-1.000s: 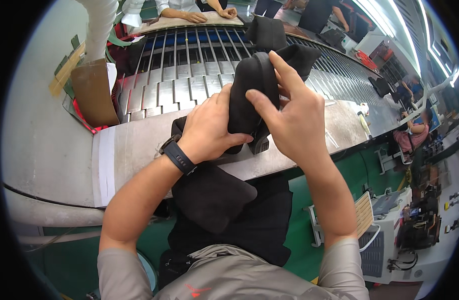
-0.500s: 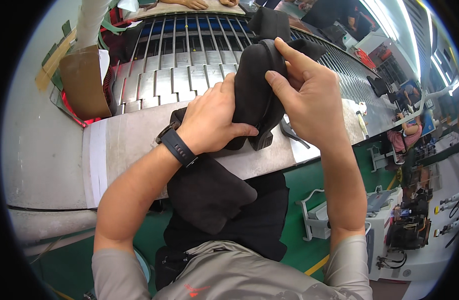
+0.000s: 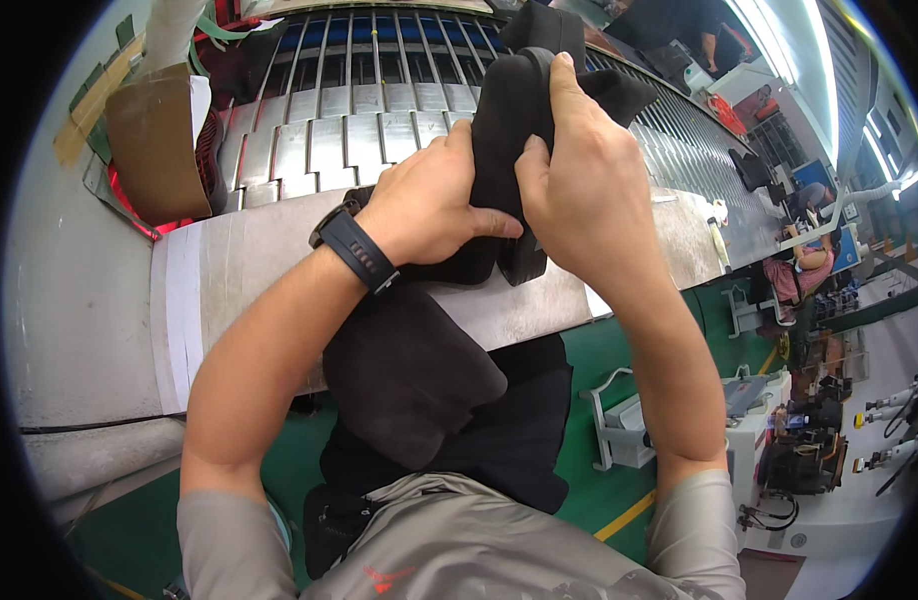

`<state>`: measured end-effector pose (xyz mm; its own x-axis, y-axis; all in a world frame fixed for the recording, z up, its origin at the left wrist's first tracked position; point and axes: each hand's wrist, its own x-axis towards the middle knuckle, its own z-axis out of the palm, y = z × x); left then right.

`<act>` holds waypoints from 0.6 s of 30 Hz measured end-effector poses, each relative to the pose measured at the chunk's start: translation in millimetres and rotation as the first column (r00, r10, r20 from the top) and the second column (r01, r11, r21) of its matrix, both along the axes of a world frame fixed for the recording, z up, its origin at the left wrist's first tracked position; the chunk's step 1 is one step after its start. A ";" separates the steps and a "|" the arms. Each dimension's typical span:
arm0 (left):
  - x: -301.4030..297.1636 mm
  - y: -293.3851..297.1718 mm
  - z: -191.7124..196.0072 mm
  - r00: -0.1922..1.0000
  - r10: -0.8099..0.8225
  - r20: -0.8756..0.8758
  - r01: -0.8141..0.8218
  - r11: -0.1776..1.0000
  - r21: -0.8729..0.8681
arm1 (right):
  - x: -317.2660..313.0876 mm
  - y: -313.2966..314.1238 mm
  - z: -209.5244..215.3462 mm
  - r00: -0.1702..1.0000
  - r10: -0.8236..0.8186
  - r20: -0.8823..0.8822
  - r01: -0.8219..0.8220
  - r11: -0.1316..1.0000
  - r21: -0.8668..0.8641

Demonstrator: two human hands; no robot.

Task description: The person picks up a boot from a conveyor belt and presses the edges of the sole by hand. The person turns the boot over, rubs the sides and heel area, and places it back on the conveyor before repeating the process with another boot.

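Note:
Both of my hands grip one black padded piece [image 3: 509,110], held upright over the metal bench edge [image 3: 259,260]. My left hand [image 3: 429,205], with a dark watch on its wrist, clasps the piece from the left, thumb pressed across its front. My right hand [image 3: 579,175] wraps it from the right, fingers curled over the top. A larger black fabric piece [image 3: 404,370] hangs from under my left forearm, draped over the bench edge toward my lap. Another black piece [image 3: 549,25] lies just behind on the slatted conveyor [image 3: 319,120].
A brown cardboard box [image 3: 154,140] stands at the left of the conveyor beside red and green material. More dark pieces [image 3: 754,165] lie further along the conveyor to the right. A person [image 3: 794,270] sits at right. White machines [image 3: 679,430] stand on the green floor below.
The view has tilted down and the hands now sit closer and higher in the picture. My right hand's fingers have wrapped further over the top of the black piece.

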<state>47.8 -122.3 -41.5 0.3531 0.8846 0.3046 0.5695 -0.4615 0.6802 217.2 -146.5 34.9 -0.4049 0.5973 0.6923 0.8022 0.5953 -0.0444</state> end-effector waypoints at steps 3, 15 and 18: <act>-4.3 11.3 -3.1 0.998 -0.030 0.046 0.030 1.000 -0.004 | 7.8 -0.2 -22.7 0.993 0.017 -0.116 -0.027 0.996 -0.086; -10.9 25.7 -12.8 0.992 -0.104 0.071 0.104 0.995 0.001 | 22.1 0.6 -95.6 0.845 0.007 -0.535 -0.180 0.946 -0.271; -11.7 23.8 -11.6 0.990 -0.127 0.058 0.125 0.992 0.035 | 21.6 0.4 -96.5 0.877 -0.001 -0.481 -0.144 0.954 -0.264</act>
